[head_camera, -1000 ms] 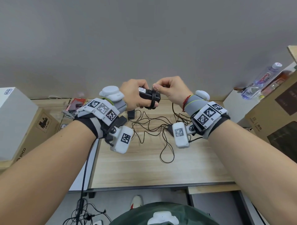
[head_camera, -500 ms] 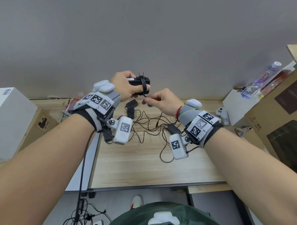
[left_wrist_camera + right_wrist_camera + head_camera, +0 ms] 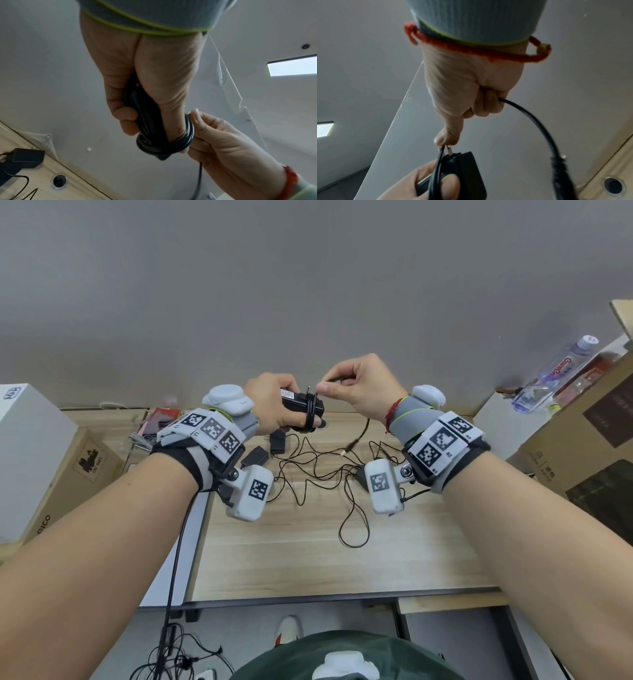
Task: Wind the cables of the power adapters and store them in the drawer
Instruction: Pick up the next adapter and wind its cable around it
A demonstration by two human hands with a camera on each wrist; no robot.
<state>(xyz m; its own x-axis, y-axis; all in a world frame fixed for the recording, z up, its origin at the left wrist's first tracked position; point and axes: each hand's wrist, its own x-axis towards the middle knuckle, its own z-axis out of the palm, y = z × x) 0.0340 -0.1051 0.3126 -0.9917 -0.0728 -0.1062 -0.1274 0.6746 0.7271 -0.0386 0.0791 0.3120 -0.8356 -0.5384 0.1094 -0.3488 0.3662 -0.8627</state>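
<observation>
My left hand (image 3: pixel 274 402) grips a black power adapter (image 3: pixel 301 405) raised above the desk (image 3: pixel 308 559), fingers curled round its body and the thumb caught under several turns of its cable (image 3: pixel 181 140) looped about it. My right hand (image 3: pixel 359 388) sits just beside it, thumb and forefinger pinching the same cable at the adapter's two metal prongs (image 3: pixel 445 148), the other fingers curled round the slack, which hangs down to a barrel plug (image 3: pixel 352 445) dangling free above the wood. The held adapter carries a white label whose print is too small to read. On the desk beyond my wrists I count three more black adapters: two (image 3: pixel 277 440) (image 3: pixel 255 457) near my left wrist and one (image 3: pixel 359 479) partly hidden behind my right wrist camera, their thin cables (image 3: pixel 318 470) tangled between them. A round cable hole (image 3: pixel 59 181) sits in the desk top. To my left stand two boxes, a brown one printed "PICO" (image 3: pixel 44 525) under a white one (image 3: pixel 30 440). Far right, one clear bottle (image 3: pixel 555 371) with red lettering I cannot fully read lies on a white box (image 3: pixel 496 422), beside a cardboard box (image 3: pixel 582 446).
</observation>
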